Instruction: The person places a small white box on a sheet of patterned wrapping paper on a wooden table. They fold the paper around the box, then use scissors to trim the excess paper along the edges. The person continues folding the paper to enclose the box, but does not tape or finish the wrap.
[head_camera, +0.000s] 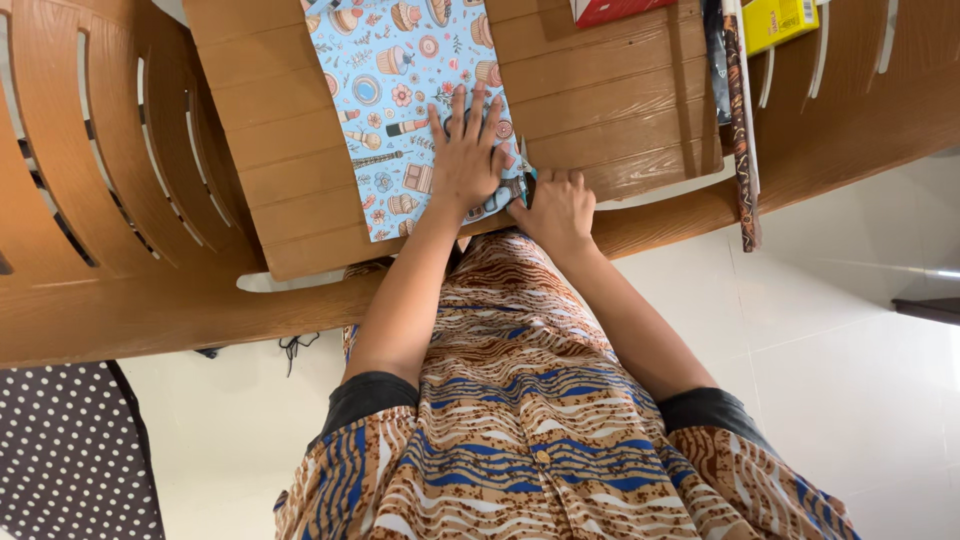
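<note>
A light blue wrapping paper sheet (400, 110) printed with cupcakes and small pictures lies on a wooden slatted table (620, 100). My left hand (465, 155) presses flat on the sheet's near right corner, fingers spread. Just to the right, my right hand (560, 205) is closed at the paper's edge around a small dark tool (528, 186). The tool looks like scissors, but it is mostly hidden. The two hands almost touch at the table's near edge.
A dark patterned paper roll (742, 150) lies along the table's right side. A red box (610, 8) and a yellow box (780, 20) sit at the far edge. Curved wooden chair slats (90, 150) stand left, and a polka-dot cloth (70, 450) is at the lower left.
</note>
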